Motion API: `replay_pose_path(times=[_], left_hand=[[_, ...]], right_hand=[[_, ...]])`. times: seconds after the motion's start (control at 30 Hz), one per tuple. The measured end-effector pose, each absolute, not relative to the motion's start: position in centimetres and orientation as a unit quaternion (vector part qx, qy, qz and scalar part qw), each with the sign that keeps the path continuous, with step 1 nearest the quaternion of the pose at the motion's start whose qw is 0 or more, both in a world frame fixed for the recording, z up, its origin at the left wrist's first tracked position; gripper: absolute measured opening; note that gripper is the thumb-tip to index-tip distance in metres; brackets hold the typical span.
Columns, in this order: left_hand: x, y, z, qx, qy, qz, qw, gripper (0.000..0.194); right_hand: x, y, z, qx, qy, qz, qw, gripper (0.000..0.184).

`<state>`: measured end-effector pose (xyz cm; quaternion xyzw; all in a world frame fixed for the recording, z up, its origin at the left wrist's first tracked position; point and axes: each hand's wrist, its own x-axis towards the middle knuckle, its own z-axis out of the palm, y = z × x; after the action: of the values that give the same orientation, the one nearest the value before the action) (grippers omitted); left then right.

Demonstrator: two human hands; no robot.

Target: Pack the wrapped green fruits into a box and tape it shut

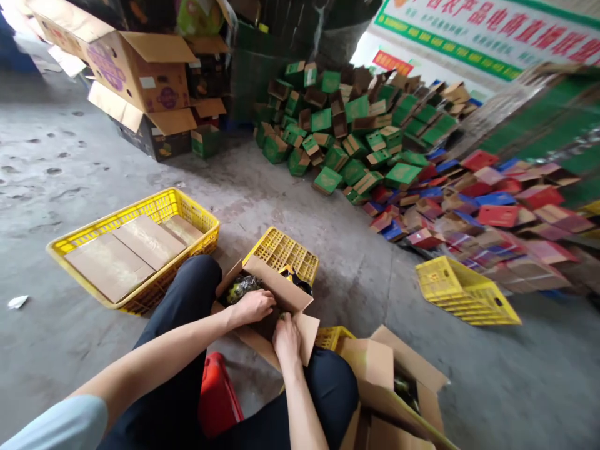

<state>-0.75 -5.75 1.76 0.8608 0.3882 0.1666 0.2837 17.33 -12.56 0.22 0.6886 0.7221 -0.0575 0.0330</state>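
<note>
Between carton flaps (277, 285); left hand (253, 307), right hand (287, 339); floor (368, 275) extends rightward

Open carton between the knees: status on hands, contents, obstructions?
Left hand over open carton, grip unclear; right hand at small greenish item. Plastic-wrapped green produce at carton's left end. Flaps open, nothing visibly blocking hands.

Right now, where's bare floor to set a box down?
Bare floor: between the left yellow crate and green box heap; also between the open carton and right yellow crate. Crowded: inside the carton, with left hand and right hand.
</note>
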Motion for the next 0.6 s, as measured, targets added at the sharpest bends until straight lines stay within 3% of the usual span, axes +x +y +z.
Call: replay_pose_path(times=[0.07,0.17,0.23,0.43,0.6], left_hand=[[-0.1,-5.3,0.6,0.866,0.409,0.112,0.265,0.026],[0.6,-5.3,-0.6,0.868,0.439,0.041,0.230,0.055],[0.8,-5.6,-0.8,0.866,0.458,0.012,0.200,0.064],[0.5,-6.1,-0.2,0.859,0.472,0.023,0.197,0.043],[0.3,-5.7,0.4,0.845,0.487,0.033,0.218,0.039]], right_hand=[[16.9,-12.8,-0.5,0.688,0.720,-0.073,0.053,0.040],[16.4,-12.9,-0.4,0.681,0.723,-0.082,0.085,0.043],[16.4,-12.6,0.2,0.662,0.736,-0.078,0.117,0.044],[17.1,-12.1,1.8,0.633,0.758,-0.075,0.137,0.033],[17.3,-12.7,2.2,0.666,0.739,-0.096,0.032,0.029]])
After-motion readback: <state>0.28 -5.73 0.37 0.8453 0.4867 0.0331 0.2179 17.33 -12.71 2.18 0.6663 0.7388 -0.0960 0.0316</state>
